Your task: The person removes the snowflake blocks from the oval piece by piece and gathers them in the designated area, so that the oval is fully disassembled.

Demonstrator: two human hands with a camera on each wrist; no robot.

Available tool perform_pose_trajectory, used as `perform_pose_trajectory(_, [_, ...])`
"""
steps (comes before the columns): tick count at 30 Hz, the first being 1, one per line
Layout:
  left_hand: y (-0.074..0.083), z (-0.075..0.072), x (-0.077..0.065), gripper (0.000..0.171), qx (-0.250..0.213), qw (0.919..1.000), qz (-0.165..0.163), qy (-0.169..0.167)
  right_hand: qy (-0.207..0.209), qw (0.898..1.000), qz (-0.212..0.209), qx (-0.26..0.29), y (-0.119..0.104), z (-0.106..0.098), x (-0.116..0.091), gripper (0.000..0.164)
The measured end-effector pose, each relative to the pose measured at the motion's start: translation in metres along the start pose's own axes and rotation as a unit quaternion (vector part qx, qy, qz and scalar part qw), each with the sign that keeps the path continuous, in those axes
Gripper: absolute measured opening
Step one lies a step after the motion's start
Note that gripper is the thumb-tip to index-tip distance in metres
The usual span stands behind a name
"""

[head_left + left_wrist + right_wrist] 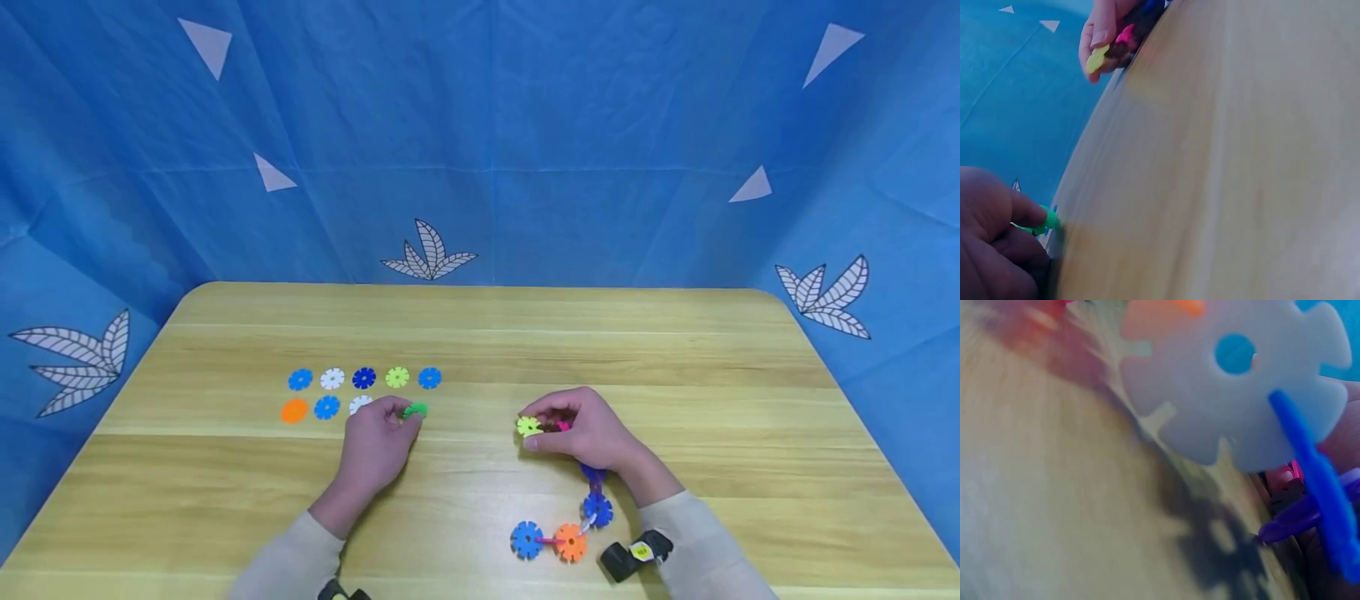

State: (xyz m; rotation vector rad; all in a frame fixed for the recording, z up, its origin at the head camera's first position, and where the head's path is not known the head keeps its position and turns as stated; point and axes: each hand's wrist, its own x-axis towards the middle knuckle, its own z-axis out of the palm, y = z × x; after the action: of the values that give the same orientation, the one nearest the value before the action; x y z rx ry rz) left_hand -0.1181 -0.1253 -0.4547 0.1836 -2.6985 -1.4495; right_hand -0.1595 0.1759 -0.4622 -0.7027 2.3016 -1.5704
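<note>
My left hand [371, 450] pinches a green notched plastic disc [415, 409] between thumb and fingers, just right of the loose discs. Across from it, my right hand [596, 429] holds one end of a chain of interlocked discs. A yellow-green disc [528, 426] sticks out at its fingertips, with a pink disc [563, 426] behind it. From under the palm the chain curves down through a dark blue disc [597, 510] and an orange disc [571, 542] to a blue disc [527, 540]. Close up in the right wrist view is a white disc [1241, 419]. The palm hides some links.
Two rows of loose discs lie at the left, among them a blue disc [300, 379], a yellow-green disc [397, 377] and an orange disc [294, 410]. My left hand partly covers a white disc [360, 404]. A blue curtain [495, 150] hangs behind the wooden table [480, 333].
</note>
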Motion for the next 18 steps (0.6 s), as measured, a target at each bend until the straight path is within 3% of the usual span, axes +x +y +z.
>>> perform_pose_trajectory(12, [-0.0070, -0.0090, 0.0038, 0.036, 0.035, 0.9993, 0.004, 0.008, 0.004, 1.000, -0.009, 0.005, 0.0024, 0.0020, -0.0007, 0.028])
perform_pose_trajectory(18, [-0.0036, -0.0109, 0.0042, 0.033, 0.050, 0.9987, 0.010, 0.005, 0.007, 1.000, -0.003, 0.008, 0.0007, 0.0014, -0.0010, 0.030])
